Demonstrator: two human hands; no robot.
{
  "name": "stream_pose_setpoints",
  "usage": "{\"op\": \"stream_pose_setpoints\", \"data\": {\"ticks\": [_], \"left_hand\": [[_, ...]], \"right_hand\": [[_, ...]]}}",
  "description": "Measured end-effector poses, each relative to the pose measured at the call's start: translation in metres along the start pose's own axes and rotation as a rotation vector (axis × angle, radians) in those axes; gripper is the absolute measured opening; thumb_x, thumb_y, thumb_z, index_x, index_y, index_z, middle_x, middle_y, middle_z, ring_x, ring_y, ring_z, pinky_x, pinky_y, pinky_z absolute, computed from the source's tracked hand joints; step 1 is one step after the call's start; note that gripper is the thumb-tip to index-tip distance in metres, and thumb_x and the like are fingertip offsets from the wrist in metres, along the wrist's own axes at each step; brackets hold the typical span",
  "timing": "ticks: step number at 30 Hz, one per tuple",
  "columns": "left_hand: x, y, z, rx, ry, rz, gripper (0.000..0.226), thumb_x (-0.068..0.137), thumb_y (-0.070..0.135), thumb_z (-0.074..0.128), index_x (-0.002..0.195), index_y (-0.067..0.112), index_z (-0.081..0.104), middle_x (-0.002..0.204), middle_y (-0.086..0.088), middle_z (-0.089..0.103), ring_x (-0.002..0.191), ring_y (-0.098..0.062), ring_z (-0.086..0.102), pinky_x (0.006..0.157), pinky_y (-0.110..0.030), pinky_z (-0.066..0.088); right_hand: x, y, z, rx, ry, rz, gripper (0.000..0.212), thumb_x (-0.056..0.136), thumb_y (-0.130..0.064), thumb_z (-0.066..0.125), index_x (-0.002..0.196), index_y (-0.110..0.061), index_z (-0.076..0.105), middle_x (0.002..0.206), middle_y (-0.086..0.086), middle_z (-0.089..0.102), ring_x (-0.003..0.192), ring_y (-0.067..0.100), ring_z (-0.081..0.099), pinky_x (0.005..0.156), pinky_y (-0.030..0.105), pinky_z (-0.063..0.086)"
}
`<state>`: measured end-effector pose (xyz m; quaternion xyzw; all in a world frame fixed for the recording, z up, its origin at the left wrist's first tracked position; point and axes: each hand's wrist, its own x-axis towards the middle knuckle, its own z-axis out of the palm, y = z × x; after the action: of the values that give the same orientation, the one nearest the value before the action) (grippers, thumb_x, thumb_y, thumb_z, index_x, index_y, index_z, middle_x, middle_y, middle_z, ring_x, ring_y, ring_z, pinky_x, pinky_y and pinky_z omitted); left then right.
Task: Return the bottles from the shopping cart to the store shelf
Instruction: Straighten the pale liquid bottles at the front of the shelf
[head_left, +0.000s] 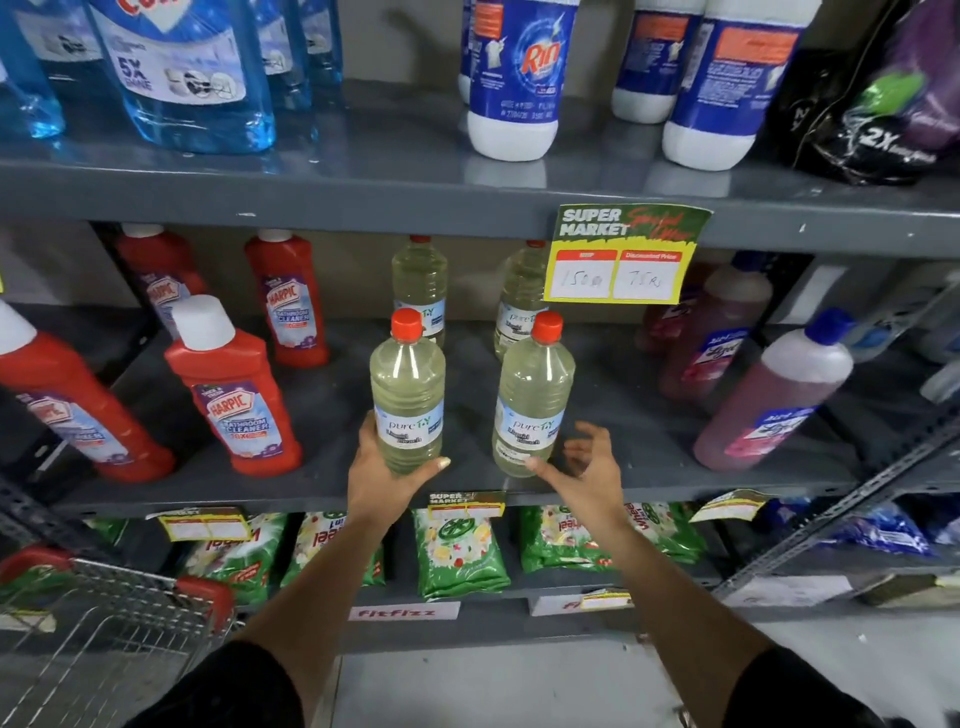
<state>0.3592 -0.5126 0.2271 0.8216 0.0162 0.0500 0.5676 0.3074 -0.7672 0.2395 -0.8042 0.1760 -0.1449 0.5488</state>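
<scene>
Two clear bottles of pale yellow bleach with red caps stand at the front of the grey middle shelf (322, 483). My left hand (382, 478) is wrapped around the base of the left bottle (408, 389). The right bottle (532, 400) stands upright on the shelf; my right hand (587, 467) is spread just to its right, thumb tip at its base, fingers apart and off it. Two more such bottles (420, 283) (519, 296) stand behind. The wire shopping cart (109, 623) with red corners is at the lower left.
Red Harpic bottles (234, 395) stand left of the bleach, pink bottles with blue caps (774, 400) to the right. A yellow price tag (623, 257) hangs from the upper shelf, which holds blue and white bottles. Green detergent packs (457, 551) fill the shelf below.
</scene>
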Motion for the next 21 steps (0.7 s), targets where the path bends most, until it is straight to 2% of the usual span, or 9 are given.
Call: {"op": "stream_pose_setpoints", "data": {"ticks": [3, 6, 9, 10, 12, 13, 14, 17, 21], "left_hand": [[0.002, -0.004, 0.000, 0.015, 0.008, -0.019, 0.110, 0.049, 0.039, 0.093, 0.140, 0.024, 0.032, 0.127, 0.001, 0.062, 0.117, -0.021, 0.058, 0.102, -0.043, 0.045], [0.004, -0.005, 0.000, 0.044, 0.000, -0.014, 0.110, 0.048, 0.037, 0.094, 0.139, 0.024, 0.033, 0.128, -0.001, 0.062, 0.116, -0.023, 0.058, 0.101, -0.044, 0.045], [0.004, -0.006, 0.000, 0.048, -0.002, -0.025, 0.109, 0.046, 0.036, 0.095, 0.136, 0.025, 0.035, 0.124, 0.000, 0.063, 0.112, -0.022, 0.060, 0.098, -0.043, 0.048], [0.004, -0.006, 0.000, 0.044, 0.002, -0.033, 0.108, 0.046, 0.036, 0.095, 0.135, 0.026, 0.036, 0.122, 0.001, 0.064, 0.111, -0.021, 0.060, 0.097, -0.042, 0.048], [0.004, -0.006, 0.002, 0.056, 0.012, -0.042, 0.105, 0.045, 0.035, 0.095, 0.133, 0.025, 0.038, 0.121, 0.001, 0.064, 0.110, -0.021, 0.061, 0.096, -0.041, 0.049], [0.003, -0.006, 0.002, 0.067, 0.015, -0.044, 0.104, 0.046, 0.035, 0.095, 0.132, 0.024, 0.039, 0.120, 0.001, 0.065, 0.109, -0.021, 0.061, 0.095, -0.040, 0.049], [0.003, -0.005, 0.003, 0.071, 0.019, -0.046, 0.103, 0.046, 0.035, 0.095, 0.132, 0.024, 0.039, 0.120, 0.001, 0.065, 0.109, -0.021, 0.061, 0.095, -0.040, 0.049], [0.003, -0.006, 0.004, 0.077, 0.030, -0.051, 0.102, 0.047, 0.036, 0.095, 0.132, 0.025, 0.039, 0.120, 0.000, 0.065, 0.109, -0.021, 0.060, 0.095, -0.041, 0.049], [0.002, -0.003, 0.004, 0.093, 0.047, -0.047, 0.099, 0.048, 0.034, 0.094, 0.130, 0.023, 0.041, 0.121, -0.001, 0.064, 0.110, -0.023, 0.060, 0.094, -0.041, 0.049]], "right_hand": [[-0.001, 0.008, -0.031, 0.021, 0.277, -0.072, 0.059, 0.063, -0.035, 0.087, 0.109, -0.024, 0.052, 0.093, 0.007, 0.064, 0.087, 0.021, 0.063, 0.078, 0.027, 0.053], [0.004, 0.017, -0.071, 0.035, 0.578, -0.102, 0.061, 0.067, -0.038, 0.085, 0.111, -0.015, 0.049, 0.100, 0.009, 0.059, 0.091, 0.024, 0.056, 0.083, 0.034, 0.049], [0.018, 0.023, -0.110, 0.035, 0.808, -0.083, 0.081, 0.059, -0.038, 0.089, 0.118, -0.004, 0.046, 0.111, 0.009, 0.051, 0.097, 0.013, 0.047, 0.089, 0.017, 0.040], [0.025, 0.027, -0.119, 0.020, 0.817, -0.021, 0.092, 0.055, -0.037, 0.091, 0.124, 0.000, 0.043, 0.116, 0.011, 0.050, 0.103, 0.014, 0.046, 0.095, 0.017, 0.040], [0.040, 0.038, -0.136, -0.054, 0.748, 0.136, 0.118, 0.050, -0.040, 0.092, 0.140, 0.002, 0.029, 0.136, 0.019, 0.043, 0.127, 0.028, 0.040, 0.112, 0.034, 0.033], [0.046, 0.043, -0.142, -0.078, 0.698, 0.190, 0.125, 0.049, -0.039, 0.093, 0.144, 0.000, 0.023, 0.143, 0.021, 0.038, 0.134, 0.033, 0.035, 0.114, 0.041, 0.029], [0.052, 0.048, -0.147, -0.083, 0.651, 0.206, 0.124, 0.048, -0.037, 0.094, 0.144, -0.003, 0.023, 0.144, 0.021, 0.040, 0.135, 0.036, 0.036, 0.113, 0.043, 0.031], [0.063, 0.057, -0.157, -0.089, 0.559, 0.198, 0.103, 0.046, -0.030, 0.095, 0.130, -0.010, 0.039, 0.128, 0.015, 0.057, 0.118, 0.033, 0.055, 0.098, 0.035, 0.043], [0.065, 0.056, -0.158, -0.102, 0.568, 0.173, 0.098, 0.047, -0.031, 0.095, 0.126, -0.011, 0.040, 0.124, 0.014, 0.059, 0.113, 0.033, 0.058, 0.095, 0.037, 0.046]]}}
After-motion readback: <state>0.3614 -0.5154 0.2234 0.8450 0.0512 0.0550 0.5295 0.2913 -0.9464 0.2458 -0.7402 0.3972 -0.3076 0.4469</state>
